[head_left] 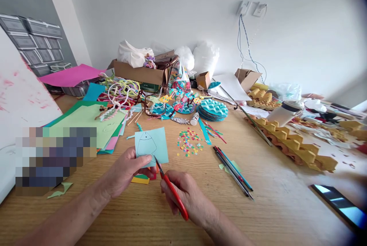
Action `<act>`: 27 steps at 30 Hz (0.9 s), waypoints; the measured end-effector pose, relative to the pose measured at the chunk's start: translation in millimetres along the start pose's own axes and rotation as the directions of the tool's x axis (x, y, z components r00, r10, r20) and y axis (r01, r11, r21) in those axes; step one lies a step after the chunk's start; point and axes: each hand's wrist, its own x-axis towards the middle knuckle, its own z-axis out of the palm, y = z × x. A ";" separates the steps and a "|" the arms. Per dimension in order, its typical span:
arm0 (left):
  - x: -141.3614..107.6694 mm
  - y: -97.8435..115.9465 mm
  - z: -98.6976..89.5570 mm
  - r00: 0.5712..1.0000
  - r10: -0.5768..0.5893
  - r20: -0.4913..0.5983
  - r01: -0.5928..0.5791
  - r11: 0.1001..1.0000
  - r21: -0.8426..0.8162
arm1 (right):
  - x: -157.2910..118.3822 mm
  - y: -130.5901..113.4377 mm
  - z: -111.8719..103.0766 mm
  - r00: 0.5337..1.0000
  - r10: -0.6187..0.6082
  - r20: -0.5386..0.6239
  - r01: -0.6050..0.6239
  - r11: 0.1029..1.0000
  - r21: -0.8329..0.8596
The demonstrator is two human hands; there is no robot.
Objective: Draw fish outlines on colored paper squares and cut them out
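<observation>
My left hand [131, 167] pinches a light blue sheet of paper [159, 143] by its lower left part, thumb on top. A fish outline with an eye is drawn on the sheet in dark pen. My right hand [183, 192] is closed around red-handled scissors [174, 195], whose dark blades point up and left to the sheet's lower edge, close to the drawn line. Whether the blades are parted is hard to make out. Beneath the sheet lie small yellow and red paper pieces [140, 179], partly hidden by my left hand.
Round paper dots [189, 141] lie beyond the scissors, with several pens [233, 171] to the right. Coloured paper sheets [86, 122] are stacked at left. Scalloped blue discs [212, 109] stand farther back. Egg-carton strips [292, 143] and a phone [341, 206] are at right.
</observation>
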 end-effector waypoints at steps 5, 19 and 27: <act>-1.4 -1.4 -0.5 1.000 -0.012 0.012 0.013 1.000 -0.010 | -1.1 -1.4 0.1 1.000 0.004 -0.002 -0.004 1.000 0.018; -2.3 -2.0 -4.4 0.998 -0.028 0.051 0.030 0.998 -0.046 | 0.5 -0.4 -0.8 0.999 -0.032 -0.025 0.030 0.995 -0.092; -1.7 0.8 -3.0 0.997 -0.060 -0.044 0.058 0.997 -0.044 | 0.5 1.0 -0.7 0.999 -0.007 -0.039 0.001 0.989 -0.147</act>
